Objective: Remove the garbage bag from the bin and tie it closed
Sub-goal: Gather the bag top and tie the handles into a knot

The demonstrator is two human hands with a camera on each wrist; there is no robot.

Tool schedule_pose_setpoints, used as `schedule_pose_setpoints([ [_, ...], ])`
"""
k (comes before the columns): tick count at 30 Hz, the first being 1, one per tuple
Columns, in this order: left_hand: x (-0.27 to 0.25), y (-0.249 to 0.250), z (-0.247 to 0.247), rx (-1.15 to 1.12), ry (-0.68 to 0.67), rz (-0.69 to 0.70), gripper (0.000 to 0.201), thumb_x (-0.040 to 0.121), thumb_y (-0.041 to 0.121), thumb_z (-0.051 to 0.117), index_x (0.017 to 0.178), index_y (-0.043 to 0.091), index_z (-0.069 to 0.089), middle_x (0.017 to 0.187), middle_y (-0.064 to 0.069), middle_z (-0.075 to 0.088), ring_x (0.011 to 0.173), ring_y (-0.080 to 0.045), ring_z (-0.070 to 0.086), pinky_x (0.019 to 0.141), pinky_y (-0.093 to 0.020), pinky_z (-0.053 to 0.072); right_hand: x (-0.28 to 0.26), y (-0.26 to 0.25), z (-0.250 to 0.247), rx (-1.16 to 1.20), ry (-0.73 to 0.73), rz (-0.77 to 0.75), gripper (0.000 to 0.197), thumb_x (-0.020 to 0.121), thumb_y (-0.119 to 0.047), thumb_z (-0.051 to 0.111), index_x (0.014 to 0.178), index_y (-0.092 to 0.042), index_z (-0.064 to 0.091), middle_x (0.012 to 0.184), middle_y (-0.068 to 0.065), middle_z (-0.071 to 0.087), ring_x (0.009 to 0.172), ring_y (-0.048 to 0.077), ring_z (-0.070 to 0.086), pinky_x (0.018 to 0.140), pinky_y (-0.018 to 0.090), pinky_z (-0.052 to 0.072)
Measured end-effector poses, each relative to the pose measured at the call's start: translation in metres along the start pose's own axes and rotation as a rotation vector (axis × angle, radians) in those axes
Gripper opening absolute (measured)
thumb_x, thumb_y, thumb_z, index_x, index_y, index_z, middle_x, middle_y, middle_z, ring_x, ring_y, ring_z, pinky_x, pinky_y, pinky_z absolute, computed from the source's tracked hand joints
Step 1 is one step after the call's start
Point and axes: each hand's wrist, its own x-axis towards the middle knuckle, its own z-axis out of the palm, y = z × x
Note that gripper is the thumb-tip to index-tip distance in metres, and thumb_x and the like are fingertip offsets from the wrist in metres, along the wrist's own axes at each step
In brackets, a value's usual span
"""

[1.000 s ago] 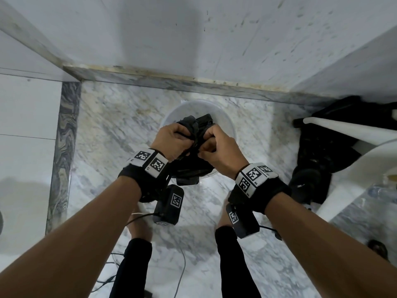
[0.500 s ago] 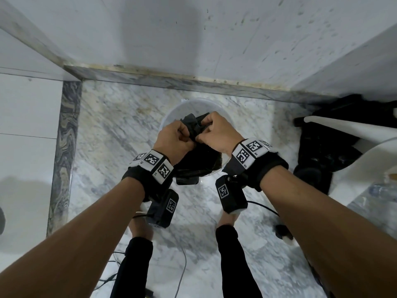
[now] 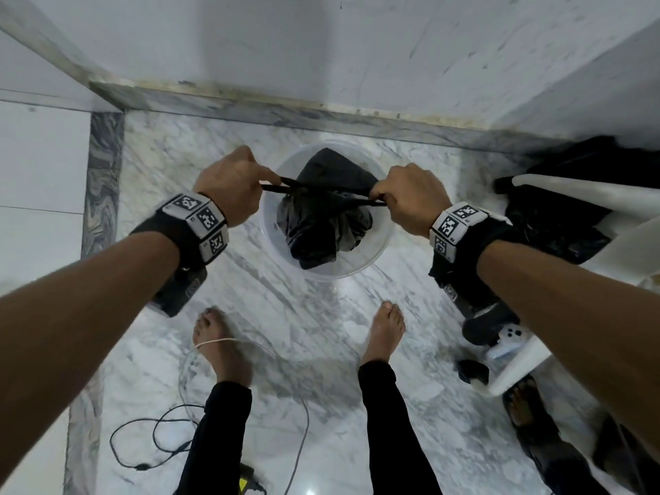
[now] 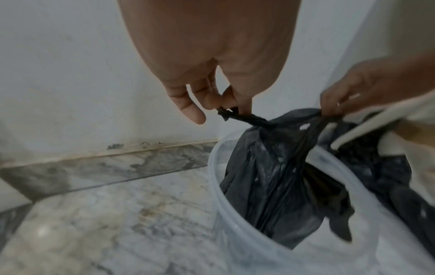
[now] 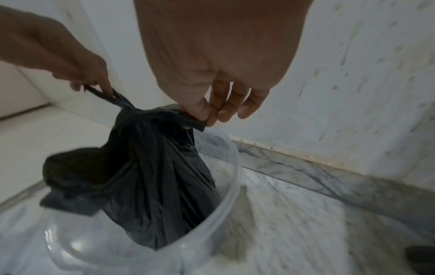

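Observation:
A black garbage bag [image 3: 323,212] hangs partly inside a clear round plastic bin [image 3: 271,241] on the marble floor. Its top is drawn into two thin twisted ends stretched sideways. My left hand [image 3: 234,184] pinches the left end beside the bin's left rim. My right hand [image 3: 407,196] pinches the right end over the right rim. In the left wrist view the left hand [image 4: 226,104] holds a twisted tail above the bag [image 4: 277,178] and bin [image 4: 219,188]. In the right wrist view the right hand [image 5: 207,111] grips the other tail of the bag [image 5: 150,167] over the bin [image 5: 226,197].
A wall and marble skirting [image 3: 321,112] run just behind the bin. A white plastic chair [image 3: 585,209] with black bags under it stands to the right. My bare feet [image 3: 221,348] stand in front of the bin, with cables [image 3: 157,434] on the floor at left.
Both hands were bunched together over the bag's top; they have pulled apart sideways, stretching the two ends taut across the bin. The view has also risen, showing the feet.

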Motion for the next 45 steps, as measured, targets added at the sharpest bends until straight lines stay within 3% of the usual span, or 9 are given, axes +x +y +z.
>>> schedule_pose_setpoints([
  [7, -0.002, -0.006, 0.008, 0.279, -0.091, 0.154, 0.028, 0.089, 0.018, 0.047, 0.098, 0.007, 0.071, 0.102, -0.015, 0.052, 0.066, -0.033, 0.05, 0.06, -0.038, 0.043, -0.002, 0.024, 0.004, -0.252, -0.066, -0.133, 0.031, 0.088, -0.005, 0.045, 0.109, -0.013, 0.066, 0.103, 0.015, 0.056, 0.098, 0.035, 0.049, 0.07, 0.036, 0.027],
  [14, 0.007, 0.001, -0.009, -1.045, -0.041, -0.376, 0.031, 0.074, 0.001, 0.046, 0.056, 0.016, 0.066, 0.08, -0.007, 0.061, 0.089, -0.022, 0.056, 0.081, -0.032, 0.047, -0.016, 0.037, -0.007, 0.013, 0.096, -0.228, 0.019, 0.079, -0.02, 0.059, 0.095, -0.013, 0.066, 0.11, 0.007, 0.059, 0.096, 0.029, 0.052, 0.073, 0.036, 0.044],
  [20, 0.004, 0.025, -0.01, -1.589, -0.003, -0.551, 0.01, 0.052, 0.005, 0.043, 0.048, 0.012, 0.048, 0.052, -0.003, 0.05, 0.061, -0.025, 0.055, 0.089, -0.042, 0.051, -0.018, 0.013, -0.018, 0.235, 0.146, -0.415, 0.021, 0.07, -0.021, 0.062, 0.057, -0.006, 0.055, 0.121, 0.002, 0.068, 0.114, 0.025, 0.055, 0.087, 0.03, 0.045],
  [25, 0.004, 0.029, -0.011, -1.659, -0.044, -0.527, 0.034, 0.046, 0.016, 0.045, 0.068, 0.0, 0.064, 0.059, -0.008, 0.04, 0.053, -0.023, 0.041, 0.079, -0.036, 0.049, -0.016, -0.004, -0.018, 0.291, 0.035, -0.592, 0.027, 0.071, -0.014, 0.054, 0.049, -0.011, 0.039, 0.055, -0.007, 0.054, 0.096, -0.012, 0.057, 0.089, 0.042, 0.054],
  [27, 0.005, 0.03, -0.009, -1.661, -0.071, -0.517, 0.046, 0.047, 0.017, 0.044, 0.083, -0.003, 0.066, 0.059, -0.006, 0.035, 0.051, -0.02, 0.035, 0.072, -0.033, 0.048, -0.017, -0.013, -0.014, 0.331, -0.003, -0.594, 0.029, 0.07, -0.018, 0.051, 0.046, -0.015, 0.036, 0.05, -0.009, 0.039, 0.08, 0.008, 0.068, 0.067, 0.045, 0.055],
  [29, 0.006, 0.031, -0.007, -1.66, -0.086, -0.524, 0.053, 0.048, 0.018, 0.044, 0.092, -0.003, 0.066, 0.058, -0.005, 0.034, 0.049, -0.018, 0.029, 0.063, -0.028, 0.045, -0.016, -0.019, -0.01, 0.435, 0.015, -0.526, 0.033, 0.071, -0.018, 0.05, 0.043, -0.009, 0.036, 0.044, 0.004, 0.044, 0.058, 0.037, 0.064, 0.059, 0.05, 0.054],
  [31, 0.007, 0.031, -0.002, -1.658, -0.093, -0.549, 0.059, 0.048, 0.019, 0.043, 0.099, -0.002, 0.065, 0.058, -0.003, 0.033, 0.048, -0.016, 0.025, 0.058, -0.026, 0.04, -0.012, -0.023, -0.01, 0.625, 0.035, -0.387, 0.038, 0.074, -0.016, 0.051, 0.042, 0.003, 0.044, 0.039, 0.007, 0.051, 0.044, 0.028, 0.059, 0.059, 0.052, 0.055],
  [34, 0.007, 0.029, 0.006, -1.669, -0.096, -0.603, 0.061, 0.048, 0.018, 0.044, 0.102, -0.001, 0.066, 0.055, -0.002, 0.034, 0.047, -0.015, 0.022, 0.055, -0.025, 0.035, -0.007, -0.027, -0.014, 0.961, 0.007, -0.169, 0.039, 0.074, -0.015, 0.057, 0.041, 0.001, 0.045, 0.03, -0.004, 0.038, 0.032, 0.012, 0.046, 0.042, 0.023, 0.038],
  [45, 0.005, 0.028, 0.028, -1.87, -0.001, -0.702, 0.055, 0.049, 0.014, 0.042, 0.097, 0.004, 0.066, 0.054, -0.001, 0.038, 0.042, -0.014, 0.022, 0.051, -0.022, 0.034, -0.005, -0.019, 0.01, 2.25, 0.343, 0.541, 0.037, 0.088, -0.015, 0.043, 0.052, -0.016, 0.034, 0.036, -0.006, 0.03, 0.029, 0.009, 0.023, 0.032, 0.019, 0.026],
])
